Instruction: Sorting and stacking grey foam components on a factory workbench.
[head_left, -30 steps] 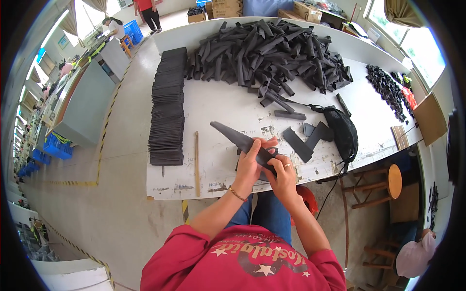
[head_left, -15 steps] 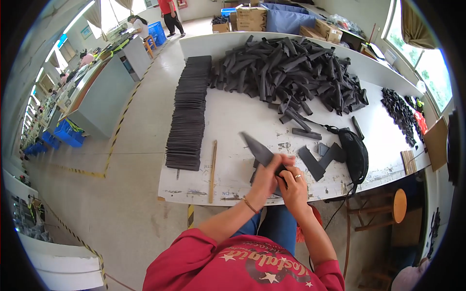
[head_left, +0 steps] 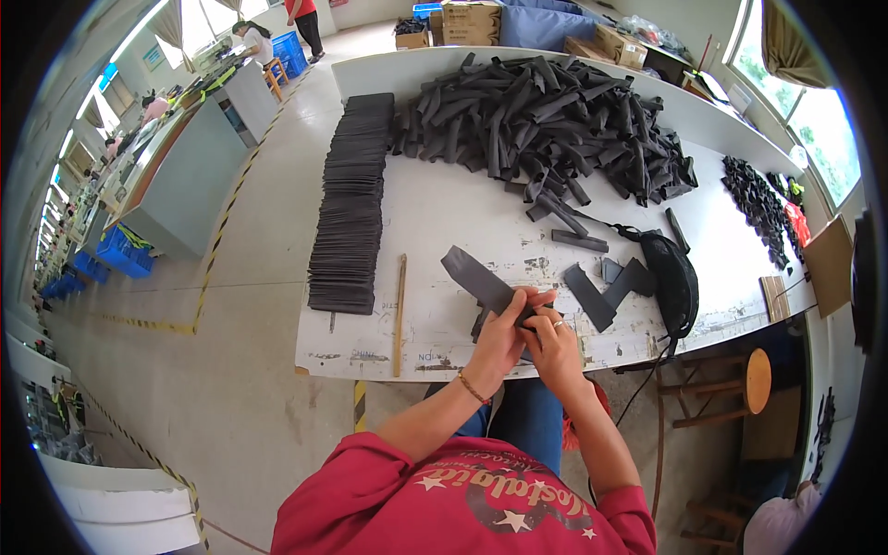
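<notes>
Head: black strip [head_left: 479,279] juts forward-left from 2 hands [head_left: 500,344].

Crimson-red shirt [head_left: 370,513] with loose sleeves [head_left: 368,460] ending near the elbows, curved pale gold lettering [head_left: 500,487] across it, pale stars [head_left: 511,521] scattered around, blue jeans [head_left: 528,427] below, thin brownish bracelet [head_left: 472,388] on the left, pale ring [head_left: 558,324] on the right grip [head_left: 555,355]

There are two hands [head_left: 499,344], one held strip [head_left: 478,280], one wooden stick [head_left: 400,314], one black pouch [head_left: 672,289].
</notes>
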A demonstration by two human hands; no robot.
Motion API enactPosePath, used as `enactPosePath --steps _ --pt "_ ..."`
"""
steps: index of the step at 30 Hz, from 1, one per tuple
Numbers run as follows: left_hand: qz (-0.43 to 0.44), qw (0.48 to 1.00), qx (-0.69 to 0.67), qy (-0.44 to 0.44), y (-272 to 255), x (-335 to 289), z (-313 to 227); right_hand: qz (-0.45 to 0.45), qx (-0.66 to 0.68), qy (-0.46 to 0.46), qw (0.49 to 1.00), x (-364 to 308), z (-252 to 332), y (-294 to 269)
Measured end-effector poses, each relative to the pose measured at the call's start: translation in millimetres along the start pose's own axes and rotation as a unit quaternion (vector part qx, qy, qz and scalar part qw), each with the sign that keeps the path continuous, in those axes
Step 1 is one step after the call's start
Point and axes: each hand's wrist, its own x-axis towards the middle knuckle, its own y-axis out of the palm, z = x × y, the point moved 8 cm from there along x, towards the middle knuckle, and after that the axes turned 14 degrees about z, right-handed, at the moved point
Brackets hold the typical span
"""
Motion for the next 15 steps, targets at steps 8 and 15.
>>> enactPosePath --steps 8,15 --pt "-0.085 0.991 0.012 0.105 -7.0 3.8 -36.4 -0.005 -0.023 -0.058 0.998 -4.4 8.1 -5.2" --pt "-0.131 0.988 0.0 0.083 -17.7 2.1 -24.0 -0.021 -0.009 -0.064 0.998 -5.9 0.3 -1.5"
